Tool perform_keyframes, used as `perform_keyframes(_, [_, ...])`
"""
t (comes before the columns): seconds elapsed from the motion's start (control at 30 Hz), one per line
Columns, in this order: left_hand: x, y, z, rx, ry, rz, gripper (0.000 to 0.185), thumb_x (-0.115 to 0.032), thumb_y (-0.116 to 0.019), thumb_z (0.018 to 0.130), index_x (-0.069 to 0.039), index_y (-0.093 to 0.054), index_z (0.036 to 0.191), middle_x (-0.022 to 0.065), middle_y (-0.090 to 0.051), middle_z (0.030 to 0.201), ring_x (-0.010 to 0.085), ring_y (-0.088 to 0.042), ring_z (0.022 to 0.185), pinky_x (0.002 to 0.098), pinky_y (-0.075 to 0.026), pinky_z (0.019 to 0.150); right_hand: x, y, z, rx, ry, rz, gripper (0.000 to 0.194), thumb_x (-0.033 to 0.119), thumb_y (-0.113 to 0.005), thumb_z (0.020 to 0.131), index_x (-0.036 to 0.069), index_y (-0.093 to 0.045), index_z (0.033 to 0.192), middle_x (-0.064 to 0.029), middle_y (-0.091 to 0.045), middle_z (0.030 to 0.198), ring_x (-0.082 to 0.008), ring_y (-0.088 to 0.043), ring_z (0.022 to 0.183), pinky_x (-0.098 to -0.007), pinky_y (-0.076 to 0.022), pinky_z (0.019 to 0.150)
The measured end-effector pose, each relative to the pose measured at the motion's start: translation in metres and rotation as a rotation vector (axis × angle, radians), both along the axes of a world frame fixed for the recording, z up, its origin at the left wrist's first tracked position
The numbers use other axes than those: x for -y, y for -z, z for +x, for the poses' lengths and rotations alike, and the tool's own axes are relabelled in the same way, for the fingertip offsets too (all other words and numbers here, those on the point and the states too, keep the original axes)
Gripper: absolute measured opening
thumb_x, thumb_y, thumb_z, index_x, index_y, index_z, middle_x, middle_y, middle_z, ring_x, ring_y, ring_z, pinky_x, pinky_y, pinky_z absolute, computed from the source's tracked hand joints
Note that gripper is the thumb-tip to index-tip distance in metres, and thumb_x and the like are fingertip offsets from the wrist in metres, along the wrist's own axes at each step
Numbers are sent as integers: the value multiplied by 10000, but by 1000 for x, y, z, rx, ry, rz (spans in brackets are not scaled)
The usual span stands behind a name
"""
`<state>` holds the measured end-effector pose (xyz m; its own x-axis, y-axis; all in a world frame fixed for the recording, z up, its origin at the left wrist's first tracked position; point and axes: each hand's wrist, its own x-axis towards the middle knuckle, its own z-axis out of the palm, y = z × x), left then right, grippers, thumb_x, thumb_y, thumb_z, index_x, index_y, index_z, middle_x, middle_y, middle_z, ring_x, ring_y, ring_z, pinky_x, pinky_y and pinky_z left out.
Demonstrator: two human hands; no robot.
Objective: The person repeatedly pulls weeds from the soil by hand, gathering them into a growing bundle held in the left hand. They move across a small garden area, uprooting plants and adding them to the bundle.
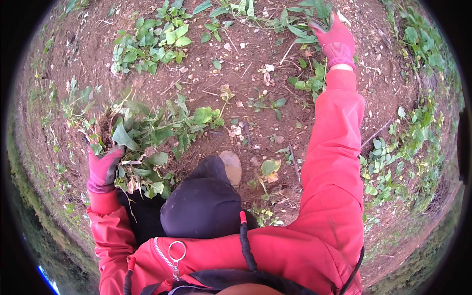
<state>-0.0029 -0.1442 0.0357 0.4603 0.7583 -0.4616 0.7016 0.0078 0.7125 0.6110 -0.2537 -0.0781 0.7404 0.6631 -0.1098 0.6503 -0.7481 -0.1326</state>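
Note:
My left hand (105, 164), in a red and grey work glove, is closed around a bundle of uprooted leafy plants (147, 129) with soil on the roots, left of my bent knee. My right hand (333, 33), in a matching glove, reaches far forward with its fingers around the leaves of a green weed (287, 22). That plant's long stems trail leftward along the reddish soil. The roots at my right hand cannot be made out.
A low broad-leaved plant (151, 44) grows ahead on the left. More vines (394, 158) run along the right side. Small stones, dry twigs and withered leaves (271, 167) lie on the soil. My shoe (231, 167) is beside my knee.

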Motion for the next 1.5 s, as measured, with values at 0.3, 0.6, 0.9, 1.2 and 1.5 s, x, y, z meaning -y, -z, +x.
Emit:
perform_keyframes(0.3, [-2, -7, 13, -74, 30, 52, 63, 45, -622, 760, 46, -632, 822, 118, -601, 1030, 247, -625, 947, 334, -484, 873, -67, 23, -16, -81, -138, -551, 395, 328, -622, 794, 105, -615, 1121, -123, -608, 1137, -314, -603, 1014, -416, -474, 847])
perform_keyframes(0.6, [3, -5, 12, 49, -216, -148, 492, 77, -627, 734, 82, -411, 1176, 149, -607, 1004, 246, -635, 913, 300, -516, 794, -40, 81, 35, -459, 177, -88, 615, 491, -602, 725, 7, -604, 1104, -200, -580, 1151, -337, -552, 1077, -368, -413, 927])
perform_keyframes(0.9, [-4, 5, 16, 59, -60, -70, 276, 45, -599, 773, 74, -545, 1042, 155, -610, 1029, 235, -631, 946, 297, -481, 874, -26, 95, 39, -533, 145, 19, 722, 511, -641, 707, -46, -548, 1157, -230, -577, 1141, -321, -563, 1071, -372, -425, 919])
perform_keyframes(1.2, [-6, 5, 7, 21, 67, -35, 361, 34, -593, 790, 73, -452, 1121, 168, -637, 951, 243, -633, 936, 310, -487, 871, -61, 23, -3, -373, 93, -429, 742, 679, -547, 724, 78, -595, 1157, -154, -567, 1198, -341, -543, 1101, -461, -422, 917])
perform_keyframes(1.5, [1, 0, 20, 106, -268, -217, 632, 141, -616, 698, -43, -341, 1237, 204, -602, 994, 302, -629, 904, 357, -510, 832, -45, 65, 16, -292, 219, -107, 553, 496, -548, 780, 46, -617, 1093, -167, -592, 1145, -320, -572, 1057, -417, -445, 885])
